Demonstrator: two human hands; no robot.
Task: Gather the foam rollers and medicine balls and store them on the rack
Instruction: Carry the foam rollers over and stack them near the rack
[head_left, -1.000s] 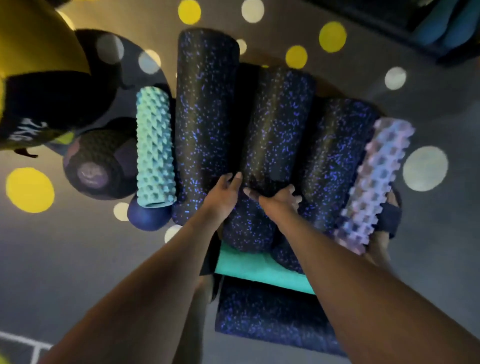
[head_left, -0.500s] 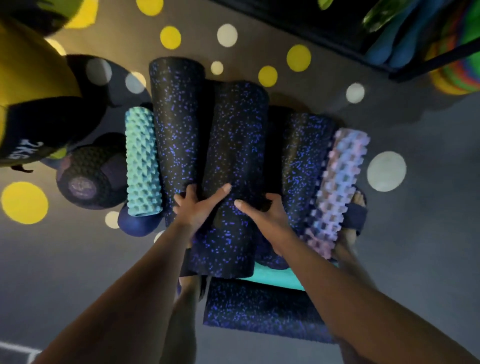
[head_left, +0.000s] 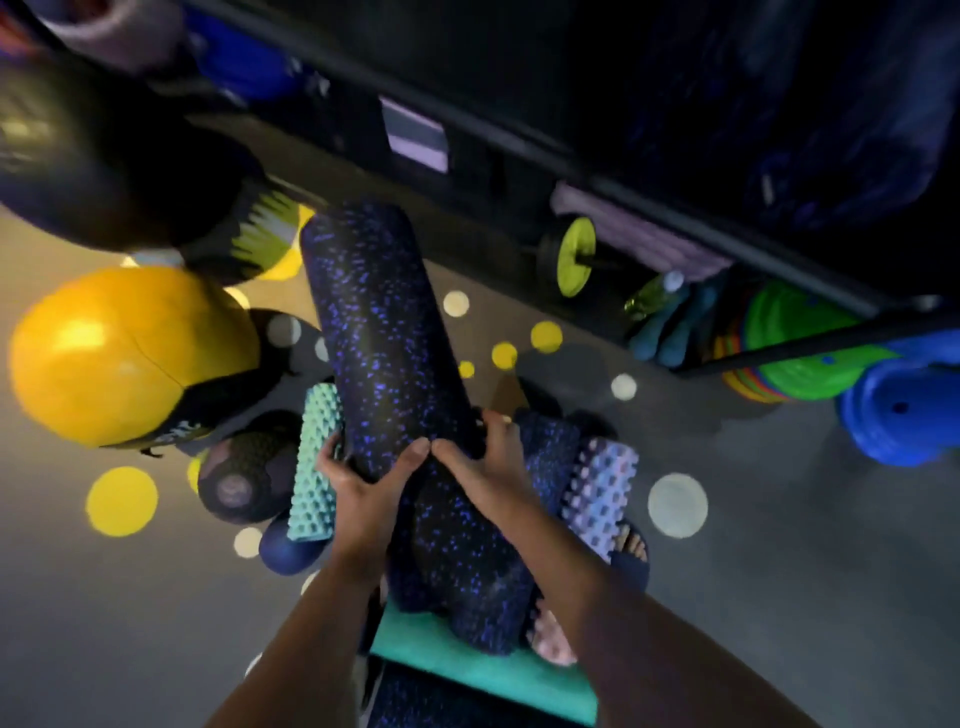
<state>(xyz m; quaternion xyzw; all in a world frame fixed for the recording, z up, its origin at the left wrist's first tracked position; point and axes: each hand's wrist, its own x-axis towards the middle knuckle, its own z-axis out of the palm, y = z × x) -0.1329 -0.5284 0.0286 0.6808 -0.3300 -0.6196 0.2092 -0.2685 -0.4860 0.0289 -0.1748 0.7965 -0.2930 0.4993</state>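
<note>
A long black foam roller with blue speckles (head_left: 387, 332) is lifted off the pile, its far end tilted up toward the rack (head_left: 571, 171). My left hand (head_left: 363, 478) and my right hand (head_left: 488, 467) both grip its middle, thumbs touching. Under it lie more speckled rollers (head_left: 550, 447), a mint knobbly roller (head_left: 314, 467) on the left and a lilac knobbly roller (head_left: 597, 488) on the right. A yellow and black medicine ball (head_left: 119, 353), a dark textured ball (head_left: 244, 467) and a small navy ball (head_left: 285, 545) sit to the left.
The dark rack holds a purple mat (head_left: 639, 234), a green-plated dumbbell (head_left: 571, 257), green and blue discs (head_left: 810, 353) and teal dumbbells (head_left: 665, 332). A big black ball (head_left: 104, 166) sits at upper left. A teal mat (head_left: 467, 670) lies by my sandalled feet (head_left: 628, 551). The grey floor has yellow and white dots.
Both hands closed around the speckled roller and raised it off the pile, far end tilting up. My view swung upward, bringing the rack into sight.
</note>
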